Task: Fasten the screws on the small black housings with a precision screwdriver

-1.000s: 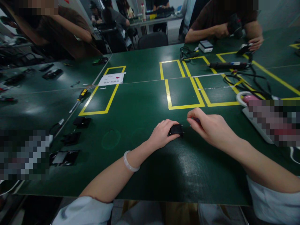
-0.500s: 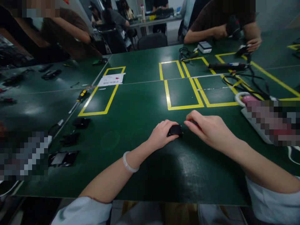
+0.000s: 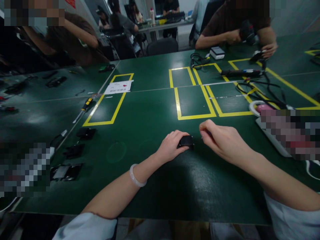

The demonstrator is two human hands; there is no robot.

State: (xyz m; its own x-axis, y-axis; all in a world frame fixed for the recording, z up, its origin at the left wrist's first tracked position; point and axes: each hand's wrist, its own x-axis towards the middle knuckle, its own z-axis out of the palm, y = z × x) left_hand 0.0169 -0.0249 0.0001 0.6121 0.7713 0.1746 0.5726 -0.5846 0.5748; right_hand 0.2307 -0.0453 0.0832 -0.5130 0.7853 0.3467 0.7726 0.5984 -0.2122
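Observation:
My left hand (image 3: 172, 144) is closed round a small black block-like part (image 3: 186, 141), pressing it against the green table (image 3: 150, 193). Tiny bright metal points stick out at the part's right end. Just to the right, my right hand (image 3: 218, 136) hovers with thumb and index finger pinched together. A small thin tip shows at the pinch, too small to name, and it stands apart from the black part. Both forearms come in from the bottom of the view, the left one wearing a pale bangle (image 3: 137, 176).
Black parts (image 3: 86, 133) lie in a column at left, near a yellow-black screwdriver (image 3: 87, 104). Yellow tape frames (image 3: 196, 117) mark the table. At right are a cable (image 3: 267, 90) and a white roll (image 3: 255, 108). Across the table a person holds a power tool (image 3: 248, 32).
My right hand has shifted slightly, and a small tip now shows at its pinch. The left hand keeps its hold on the black part. The view has tilted a little.

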